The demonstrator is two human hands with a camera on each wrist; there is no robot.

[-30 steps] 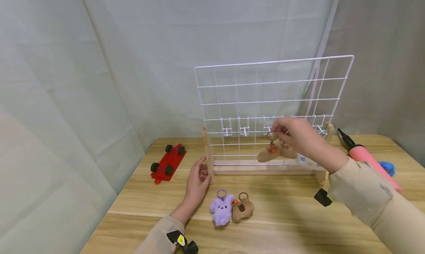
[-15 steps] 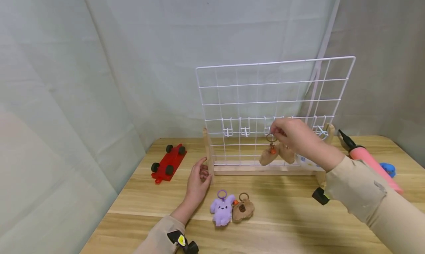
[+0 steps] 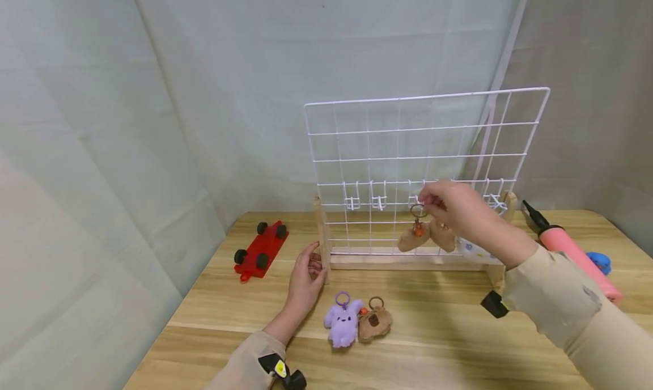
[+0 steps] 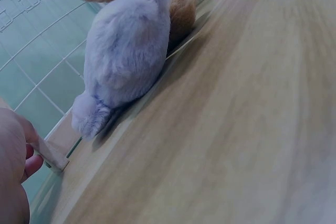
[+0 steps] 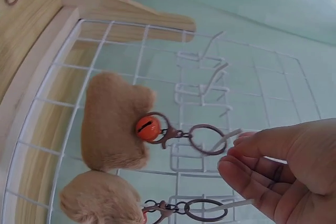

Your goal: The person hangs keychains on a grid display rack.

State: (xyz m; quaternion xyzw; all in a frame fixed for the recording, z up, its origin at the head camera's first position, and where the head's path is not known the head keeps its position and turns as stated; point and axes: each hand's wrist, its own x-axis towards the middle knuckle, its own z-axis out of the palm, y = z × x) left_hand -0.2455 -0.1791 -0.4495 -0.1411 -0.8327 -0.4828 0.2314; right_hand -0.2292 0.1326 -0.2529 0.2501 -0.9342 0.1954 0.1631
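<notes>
Evidently the right hand [image 3: 451, 206] has thumb and forefinger pinched at the ring [image 5: 207, 153] of a brown plush keychain [image 3: 412, 240], in front of the white wire grid rack [image 3: 398, 99]. A white hook [image 5: 236, 131] runs through that ring, its tip at the fingertips. The keychain hangs just below these fingers, ring up and body down, an orange bell [image 5: 148, 128] between. Its plump body lies crosswise to the chain, the long axis slanting down toward the left hand's side.

Meanwhile the left hand [image 3: 306, 279] grips the rack's wooden side support [image 3: 322, 237], fingers bent around its edge.

Close by the right hand, a second brown keychain [image 3: 442, 237] hangs just beside the first, on its outer side; a pale spotted toy [image 3: 476, 251] shows partly behind the wrist. Toward the left hand, two more hooks [image 3: 378, 203] project from the grid, with open room before them.

Between the hands and nearer the person, a purple rabbit keychain [image 3: 343, 325] lies against a brown bear-like keychain [image 3: 374, 325], both rings toward the rack. Bare surface [image 3: 433, 344] stretches from them to the right sleeve [image 3: 553, 302]. Outward of the left hand sits a red toy car [image 3: 262, 251], lengthwise toward the back edge; beyond the right forearm lies a pink pump [image 3: 576, 259], nozzle pointing backward.
</notes>
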